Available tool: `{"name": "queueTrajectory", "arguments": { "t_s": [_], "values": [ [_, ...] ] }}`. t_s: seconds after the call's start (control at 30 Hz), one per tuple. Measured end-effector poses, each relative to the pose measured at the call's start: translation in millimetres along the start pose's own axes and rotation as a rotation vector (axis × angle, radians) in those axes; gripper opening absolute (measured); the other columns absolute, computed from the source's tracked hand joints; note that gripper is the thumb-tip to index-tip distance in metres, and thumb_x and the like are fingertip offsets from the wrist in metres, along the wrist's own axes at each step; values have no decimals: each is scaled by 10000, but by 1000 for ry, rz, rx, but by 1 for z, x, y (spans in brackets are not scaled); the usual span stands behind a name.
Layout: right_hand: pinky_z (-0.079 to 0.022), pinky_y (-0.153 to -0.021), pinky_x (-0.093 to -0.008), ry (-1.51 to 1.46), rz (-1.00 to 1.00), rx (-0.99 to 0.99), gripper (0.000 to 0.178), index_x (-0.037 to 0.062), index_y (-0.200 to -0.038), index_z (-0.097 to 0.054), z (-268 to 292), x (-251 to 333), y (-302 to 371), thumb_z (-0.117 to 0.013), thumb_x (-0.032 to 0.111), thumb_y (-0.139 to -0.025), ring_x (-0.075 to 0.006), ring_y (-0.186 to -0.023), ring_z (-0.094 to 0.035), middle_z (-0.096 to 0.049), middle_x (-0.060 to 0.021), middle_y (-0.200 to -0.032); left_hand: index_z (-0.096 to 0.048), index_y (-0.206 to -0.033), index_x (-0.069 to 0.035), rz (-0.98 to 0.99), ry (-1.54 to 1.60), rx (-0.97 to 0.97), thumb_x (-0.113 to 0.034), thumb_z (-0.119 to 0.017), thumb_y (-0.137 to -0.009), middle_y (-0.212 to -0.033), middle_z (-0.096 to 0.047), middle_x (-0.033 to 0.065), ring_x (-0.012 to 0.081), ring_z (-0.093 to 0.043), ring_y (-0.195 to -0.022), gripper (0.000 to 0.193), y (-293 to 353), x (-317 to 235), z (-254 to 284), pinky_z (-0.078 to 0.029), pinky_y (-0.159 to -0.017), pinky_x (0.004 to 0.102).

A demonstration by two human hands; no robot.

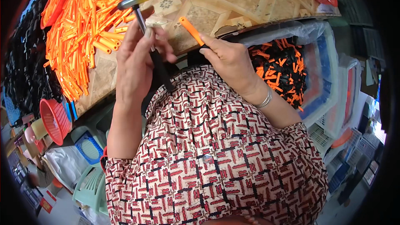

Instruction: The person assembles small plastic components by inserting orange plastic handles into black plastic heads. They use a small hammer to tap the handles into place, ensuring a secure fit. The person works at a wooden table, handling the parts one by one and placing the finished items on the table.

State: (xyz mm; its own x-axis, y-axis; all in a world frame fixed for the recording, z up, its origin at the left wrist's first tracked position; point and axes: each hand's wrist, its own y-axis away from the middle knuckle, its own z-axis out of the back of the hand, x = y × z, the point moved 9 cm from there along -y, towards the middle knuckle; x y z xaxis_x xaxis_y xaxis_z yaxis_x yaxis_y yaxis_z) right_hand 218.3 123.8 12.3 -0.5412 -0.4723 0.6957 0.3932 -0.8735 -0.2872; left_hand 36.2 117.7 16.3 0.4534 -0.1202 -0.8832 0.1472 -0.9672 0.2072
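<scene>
My left hand [135,56] is raised at the table's front edge, its fingers closed round a small mallet with a metal shaft and black grip. The mallet's head [134,0], yellow at one end and dark at the other, points up and away. Some fingertips are smeared by motion. To its right, my right hand [231,60] pinches a slim orange plastic handle [190,30] by its near end, where a bit of black shows. The handle's far end, with a small hole, slants up-left over the table edge. Mallet and handle are apart.
Loose orange plastic handles [91,12] heap on the left of the patterned table [196,12], beside a dark pile of black parts [27,66]. Red baskets [56,121] stand around. At right, a plastic-lined bin [327,66] holds orange-and-black pieces [279,73].
</scene>
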Motion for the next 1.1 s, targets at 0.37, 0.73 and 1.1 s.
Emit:
{"name": "queueTrajectory", "arguments": {
  "t_s": [0.37, 0.73, 1.1],
  "values": [
    [-498, -628, -186, -604, -374, 72, 375, 12, -1208, -710, -21, -47, 4, -746, -34, -837, -44, -659, -608, -696, -3, -768, -639, -1348, -248, -425, -1290, 200, -26, -690, -900, -763, -611, 121, 263, -604, -620, 503, 33, -2, 0, -493, -608, 357],
    [-465, -588, -178, -821, -512, 124, 393, -6, -1217, -701, -26, -58, 3, -740, -20, -826, -19, -609, -568, -641, 42, -689, -717, -1253, -187, -749, -1458, 244, 16, -721, -778, -706, -558, 36, 196, -557, -589, 517, 37, -7, -20, -454, -534, 333],
    [-473, -612, -185, -697, -526, 214, 674, 25, -1451, -497, -23, -51, -3, -738, -47, -826, -57, -613, -595, -626, 6, -682, -719, -1251, -200, -977, -1302, 49, 7, -707, -804, -708, -558, 45, 213, -556, -592, 493, 35, -39, -15, -453, -539, 346]
  ]
}}
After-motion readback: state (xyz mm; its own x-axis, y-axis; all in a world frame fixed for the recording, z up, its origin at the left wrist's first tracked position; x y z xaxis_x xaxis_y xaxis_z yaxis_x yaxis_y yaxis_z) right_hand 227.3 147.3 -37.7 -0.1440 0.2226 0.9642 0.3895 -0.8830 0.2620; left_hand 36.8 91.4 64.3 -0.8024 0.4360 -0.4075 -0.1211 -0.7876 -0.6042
